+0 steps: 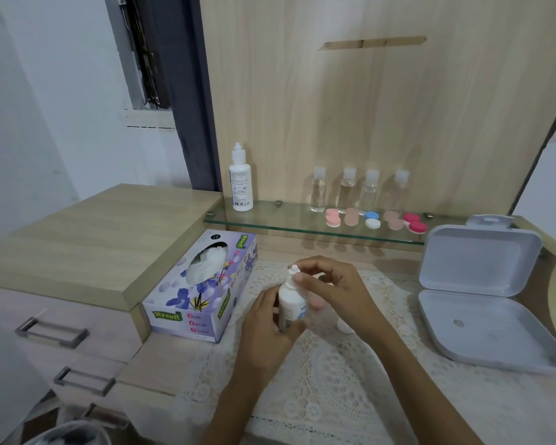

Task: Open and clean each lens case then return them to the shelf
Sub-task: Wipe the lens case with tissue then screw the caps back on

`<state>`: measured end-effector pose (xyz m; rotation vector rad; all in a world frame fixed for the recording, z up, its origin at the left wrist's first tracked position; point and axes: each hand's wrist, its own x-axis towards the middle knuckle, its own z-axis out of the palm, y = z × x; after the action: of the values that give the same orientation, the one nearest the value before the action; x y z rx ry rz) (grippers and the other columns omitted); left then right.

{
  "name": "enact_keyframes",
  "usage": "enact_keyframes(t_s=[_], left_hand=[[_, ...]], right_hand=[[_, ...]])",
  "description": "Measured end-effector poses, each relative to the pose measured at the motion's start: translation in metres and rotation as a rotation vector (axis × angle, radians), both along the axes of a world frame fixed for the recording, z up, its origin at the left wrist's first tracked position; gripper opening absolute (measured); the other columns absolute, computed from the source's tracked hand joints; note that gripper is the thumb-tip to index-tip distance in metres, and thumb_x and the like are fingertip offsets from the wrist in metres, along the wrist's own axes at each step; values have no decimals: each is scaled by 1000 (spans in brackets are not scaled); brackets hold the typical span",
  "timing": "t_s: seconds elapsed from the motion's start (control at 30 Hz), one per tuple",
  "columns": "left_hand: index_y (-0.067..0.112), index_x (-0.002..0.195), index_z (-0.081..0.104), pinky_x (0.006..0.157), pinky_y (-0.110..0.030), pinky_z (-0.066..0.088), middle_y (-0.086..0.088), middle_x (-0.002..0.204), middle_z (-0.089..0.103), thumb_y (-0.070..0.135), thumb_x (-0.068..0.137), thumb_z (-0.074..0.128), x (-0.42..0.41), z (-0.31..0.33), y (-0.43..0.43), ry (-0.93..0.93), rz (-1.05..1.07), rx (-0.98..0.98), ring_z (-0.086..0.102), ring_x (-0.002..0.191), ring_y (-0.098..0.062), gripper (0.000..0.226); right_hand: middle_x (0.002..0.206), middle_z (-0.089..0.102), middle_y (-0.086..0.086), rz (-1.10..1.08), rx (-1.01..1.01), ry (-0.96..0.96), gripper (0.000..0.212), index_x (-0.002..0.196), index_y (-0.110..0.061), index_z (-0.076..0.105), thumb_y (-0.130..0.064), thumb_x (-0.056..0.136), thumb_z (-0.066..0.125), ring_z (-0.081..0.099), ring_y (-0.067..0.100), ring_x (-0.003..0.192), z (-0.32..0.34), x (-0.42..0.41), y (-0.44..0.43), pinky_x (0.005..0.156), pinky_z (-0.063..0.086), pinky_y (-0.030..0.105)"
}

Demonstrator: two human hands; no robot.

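My left hand [265, 319] grips the body of a small white solution bottle [290, 305] held upright over the lace mat. My right hand [333, 289] pinches the bottle's cap at the top. A white lens case part [344, 327] lies on the mat just under my right hand, mostly hidden. On the glass shelf [270, 221] lie several lens cases: pink and white [333, 218], tan [351, 216], blue and white [372, 219], another tan [394, 219], and red [414, 222].
A taller white bottle [240, 179] and several clear small bottles [345, 187] stand on the shelf. A tissue box [199, 287] sits left of my hands. An open grey plastic box [482, 290] lies to the right. Drawers [52, 332] are at the lower left.
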<state>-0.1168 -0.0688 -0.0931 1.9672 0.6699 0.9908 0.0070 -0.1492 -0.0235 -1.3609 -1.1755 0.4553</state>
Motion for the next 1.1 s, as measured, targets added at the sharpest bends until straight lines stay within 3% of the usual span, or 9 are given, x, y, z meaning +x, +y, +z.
enact_keyframes(t_s=[0.1,0.2,0.33,0.47,0.63,0.77,0.83,0.93,1.1], left_hand=[[33,114,58,77,-26,54,17,105,65,34,67,83,-3,3,-4,-15,-29,-1,62,91,-3,53],[45,114,53,78,-25,54,19,101,68,43,60,78,-5,8,-9,-41,-47,11,64,89,-1,59],[40,135,41,80,-24,54,13,102,69,50,53,78,-7,8,-10,-50,-68,-32,65,91,0,90],[42,137,34,76,-18,54,12,101,70,30,63,86,-8,9,-11,-68,-92,6,66,90,1,91],[46,134,36,78,-13,50,15,103,69,48,54,85,-8,13,-15,-66,-145,-42,65,93,0,94],[34,129,51,83,-17,49,13,106,67,28,67,85,-5,9,-11,-17,-185,-32,62,98,-3,72],[36,120,57,85,-19,48,17,107,66,24,73,81,-4,4,-7,54,-210,18,60,101,-2,54],[38,110,61,83,-8,40,21,108,62,24,78,77,-1,0,-3,202,-253,104,54,100,6,38],[29,118,61,89,-18,42,15,113,59,37,81,72,14,7,0,390,-252,161,50,103,0,40]], right_hand=[[100,71,-3,-12,12,5,15,98,-18,72,-25,85,68,65,19,91,-7,-3,-3,79,50,48],[102,71,0,-3,-2,27,23,105,-19,70,-27,83,68,66,21,95,-15,-5,-10,86,52,50],[108,69,4,37,13,99,31,114,-18,67,-14,83,71,66,26,100,-23,-6,-21,89,51,54],[112,68,1,68,-39,112,47,120,-19,63,-6,76,76,65,20,104,-23,-8,-29,91,53,44],[105,71,-3,-5,-45,83,49,111,-18,67,-3,67,82,66,14,99,-19,-6,-40,87,54,31],[102,72,-1,-94,28,122,50,108,-20,67,-14,63,86,67,17,95,-6,9,-52,82,55,31],[105,70,-2,-107,28,124,48,111,-22,65,-22,66,81,67,16,96,1,20,-62,78,54,28],[108,67,-6,-123,-53,43,47,114,-27,62,-30,71,80,66,14,96,6,38,-78,77,54,28],[98,67,-19,-244,-210,-218,47,106,-40,61,-28,67,84,63,0,89,3,52,-93,72,49,15]])
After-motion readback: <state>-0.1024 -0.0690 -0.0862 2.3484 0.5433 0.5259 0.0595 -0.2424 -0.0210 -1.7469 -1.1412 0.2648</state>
